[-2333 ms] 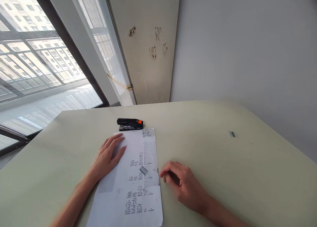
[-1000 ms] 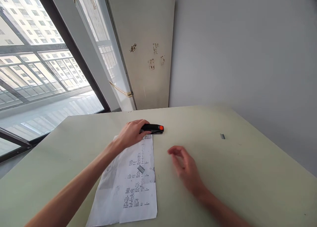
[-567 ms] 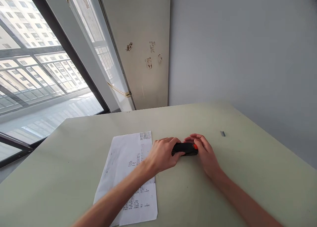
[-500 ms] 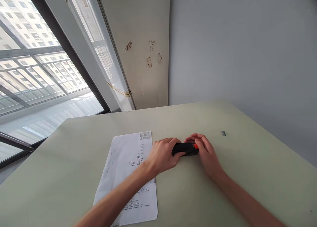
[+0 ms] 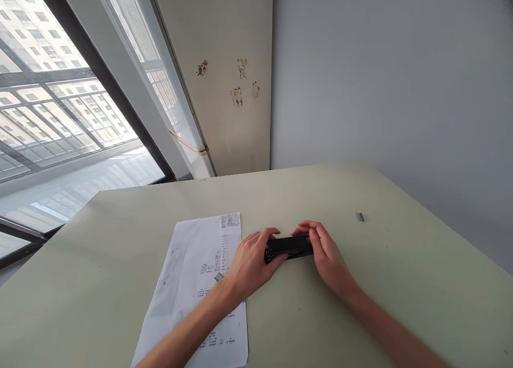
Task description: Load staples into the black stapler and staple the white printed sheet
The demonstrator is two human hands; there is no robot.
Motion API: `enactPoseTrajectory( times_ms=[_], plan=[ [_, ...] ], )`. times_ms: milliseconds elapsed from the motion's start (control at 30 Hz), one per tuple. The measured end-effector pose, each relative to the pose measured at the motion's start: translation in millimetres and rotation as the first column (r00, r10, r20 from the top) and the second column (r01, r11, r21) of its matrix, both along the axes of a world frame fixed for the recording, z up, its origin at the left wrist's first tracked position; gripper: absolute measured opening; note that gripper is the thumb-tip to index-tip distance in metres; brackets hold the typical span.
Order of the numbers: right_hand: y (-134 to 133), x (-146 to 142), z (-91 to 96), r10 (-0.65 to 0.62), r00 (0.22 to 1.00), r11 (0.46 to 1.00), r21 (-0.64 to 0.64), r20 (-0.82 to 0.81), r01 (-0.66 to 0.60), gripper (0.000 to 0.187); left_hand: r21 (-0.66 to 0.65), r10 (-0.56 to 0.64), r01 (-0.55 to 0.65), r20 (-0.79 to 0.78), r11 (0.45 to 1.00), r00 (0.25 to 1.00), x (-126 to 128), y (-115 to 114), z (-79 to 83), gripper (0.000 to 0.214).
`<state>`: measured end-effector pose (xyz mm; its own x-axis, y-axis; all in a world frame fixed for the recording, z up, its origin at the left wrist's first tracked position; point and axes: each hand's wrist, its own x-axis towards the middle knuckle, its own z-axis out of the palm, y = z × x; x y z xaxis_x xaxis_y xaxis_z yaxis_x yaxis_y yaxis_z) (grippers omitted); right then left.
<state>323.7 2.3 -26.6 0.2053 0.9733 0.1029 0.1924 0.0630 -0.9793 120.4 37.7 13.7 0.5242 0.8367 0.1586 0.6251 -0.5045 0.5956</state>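
A black stapler [image 5: 289, 246] lies low over the table between my two hands. My left hand [image 5: 253, 261] grips its left end, thumb along the near side and fingers over the far side. My right hand [image 5: 325, 250] is closed around the right end, where a bit of red shows by the fingertips. Under my left wrist and forearm lie printed paper sheets [image 5: 192, 255]. A small grey strip of staples [image 5: 218, 277] rests on the paper beside my left wrist.
Another short strip of staples [image 5: 359, 216] lies on the pale green table [image 5: 401, 282] to the right. Beyond the table stand a grey wall [image 5: 380, 79] and a stained beige panel [image 5: 224, 127]. A window [image 5: 60, 106] is at the left.
The stapler and both hands have shifted a little left and nearer. Less of its red part shows at the right end. The staple strip beside my left wrist has come into view.
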Motion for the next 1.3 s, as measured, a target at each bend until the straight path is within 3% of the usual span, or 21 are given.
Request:
enactPoseTrajectory(
  times_ms=[133, 400, 733, 867, 1067, 1300],
  plan=[
    [0, -1, 0.2, -0.008, 1.0, 1.0, -0.002, 0.023, 0.008, 0.037, -0.01, 0.041, -0.041, 0.036, 0.999, 0.999, -14, -5, -8.8, 0.043],
    [-1, -3, -1.6, -0.029, 0.989, 1.0, -0.003, 0.144, 0.03, 0.037, -0.017, 0.057, -0.056, 0.063, 0.998, 0.996, -32, -9, -8.6, 0.02],
    [-1, -2, 1.0, -0.037, 0.997, 0.998, -0.04, 0.071, 0.04, 0.039, 0.088, 0.035, -0.035, 0.011, 0.996, 0.999, -34, -10, -7.8, 0.011],
    [-2, 0, 6.8, 0.039, 0.998, 0.997, -0.075, 0.041, -0.036, 0.04, 0.107, 0.027, -0.026, -0.011, 0.994, 1.0, -33, -13, -6.7, 0.017],
    [-5, 3, 17.3, 0.254, 0.946, 0.965, -0.113, 0.202, -0.235, 0.035, 0.13, 0.017, -0.014, -0.026, 0.991, 1.0, -31, -15, -4.7, 0.019],
    [0, 16, 17.5, 0.3, 0.924, 0.95, -0.157, 0.238, -0.268, 0.035, 0.16, 0.006, 0.004, -0.064, 0.987, 0.998, -45, -14, -1.8, 0.016]
  ],
)
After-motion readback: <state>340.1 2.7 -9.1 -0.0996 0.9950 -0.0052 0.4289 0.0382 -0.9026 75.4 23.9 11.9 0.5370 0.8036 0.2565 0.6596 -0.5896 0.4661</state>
